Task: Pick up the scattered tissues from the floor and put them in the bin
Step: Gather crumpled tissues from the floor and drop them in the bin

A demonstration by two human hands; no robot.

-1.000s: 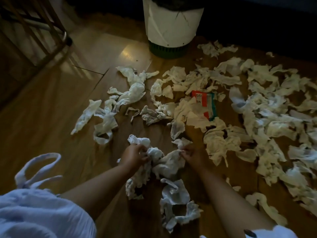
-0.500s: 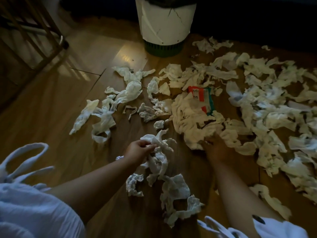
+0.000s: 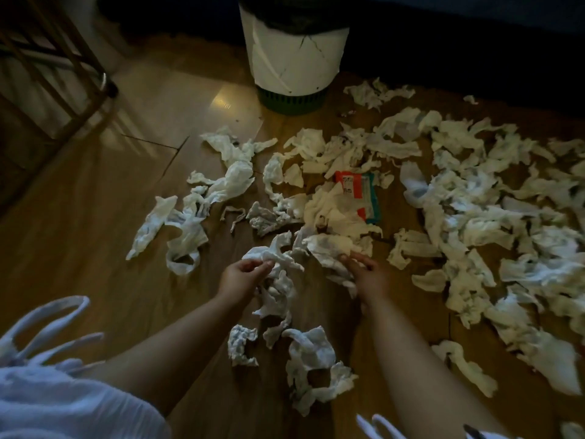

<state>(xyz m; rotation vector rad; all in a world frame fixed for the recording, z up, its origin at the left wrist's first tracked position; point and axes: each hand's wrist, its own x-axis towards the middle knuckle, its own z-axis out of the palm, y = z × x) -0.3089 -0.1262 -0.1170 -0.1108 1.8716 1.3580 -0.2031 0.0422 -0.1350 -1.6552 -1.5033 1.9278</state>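
Several crumpled white tissues lie strewn over the wooden floor, thickest at the right. My left hand is shut on a hanging clump of tissues at the centre. My right hand rests on the near edge of a heap of tissues, fingers curled onto it. The bin, white with a green base and a black liner, stands upright at the far centre, well beyond both hands.
A red, white and teal tissue packet lies half buried among the tissues. A wooden chair frame stands at the far left. More tissues lie between my forearms. Dark furniture runs along the back.
My right hand has dragged a heap of tissues back toward me and the left hand. The left hand still holds its clump, slightly raised. The view shifted down a little.
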